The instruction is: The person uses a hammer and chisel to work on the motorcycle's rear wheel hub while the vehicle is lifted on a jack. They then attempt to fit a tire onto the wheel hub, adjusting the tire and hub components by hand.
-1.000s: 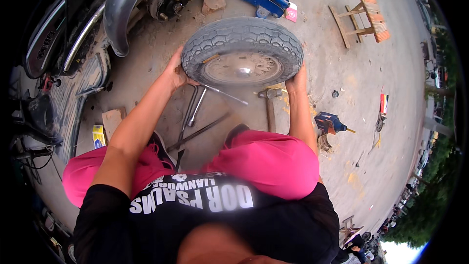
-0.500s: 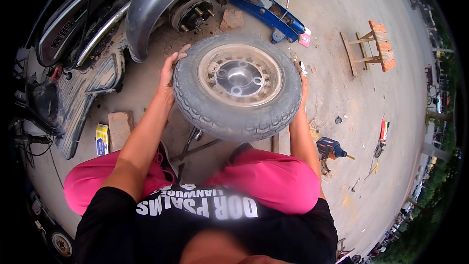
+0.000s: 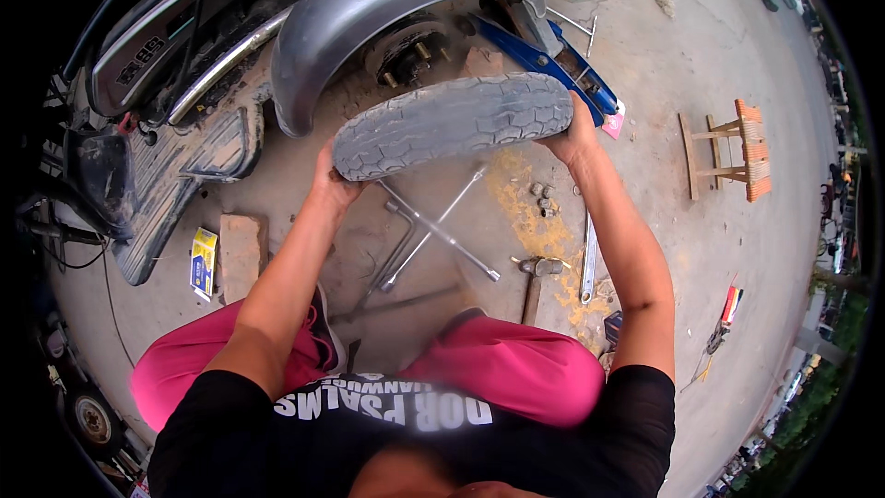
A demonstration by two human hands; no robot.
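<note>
Both hands grip a grey-treaded wheel at upper centre, tread side toward camera: left hand under its left end, right hand on its right end. Just above, silver fender and bare hub. Blue jack upper right. Cross wrench, hammer, spanner on ground mid-frame. Wooden stool right.

The tyre sits between my hands, my left hand at its left end and my right hand at its right. Just beyond it is the hub under the fender, with the jack behind my right hand. Below the tyre, on the floor, lies the cross wrench; the hammer and spanner lie nearer me, under my right arm. The brick lies left of my left arm, the stool far right.
</note>
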